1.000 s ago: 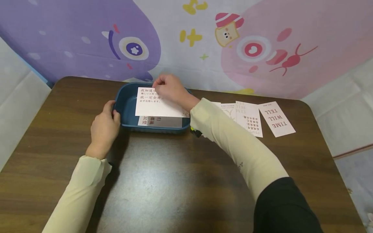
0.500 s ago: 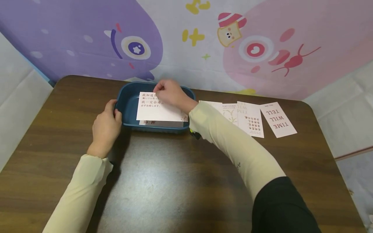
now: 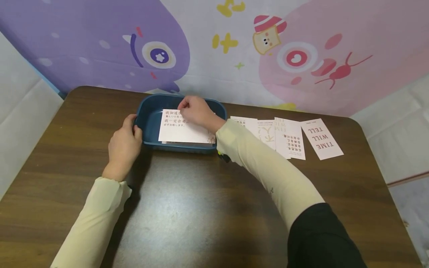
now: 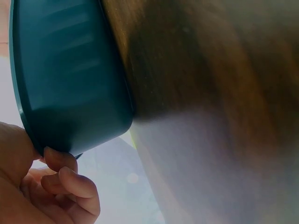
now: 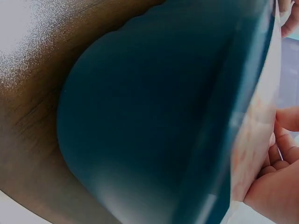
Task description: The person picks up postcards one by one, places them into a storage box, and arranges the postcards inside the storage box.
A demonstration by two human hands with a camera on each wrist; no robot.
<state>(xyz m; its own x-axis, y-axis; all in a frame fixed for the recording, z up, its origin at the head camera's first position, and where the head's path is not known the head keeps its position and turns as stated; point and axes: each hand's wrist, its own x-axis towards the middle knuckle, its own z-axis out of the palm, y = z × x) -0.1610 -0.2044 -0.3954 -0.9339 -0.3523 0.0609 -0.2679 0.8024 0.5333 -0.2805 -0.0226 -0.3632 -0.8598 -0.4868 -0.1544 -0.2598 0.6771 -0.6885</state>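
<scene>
Right hand [image 3: 198,111]: fingers pinching far edge of white rectangular paper card [image 3: 179,132] | held over dark teal rectangular plastic box [image 3: 148,124] | left hand [image 3: 124,146] gripping box's left end | risk: tilted release could snag card on rim; slack left grip, box sliding on brown wooden table [image 3: 187,208]

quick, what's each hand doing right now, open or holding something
Left hand: holding the dark blue bin by its rim.
Right hand: pinching a printed card by its far edge.

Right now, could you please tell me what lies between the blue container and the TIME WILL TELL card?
In the head view, three other printed cards lie there, partly hidden by the right sleeve.
</scene>
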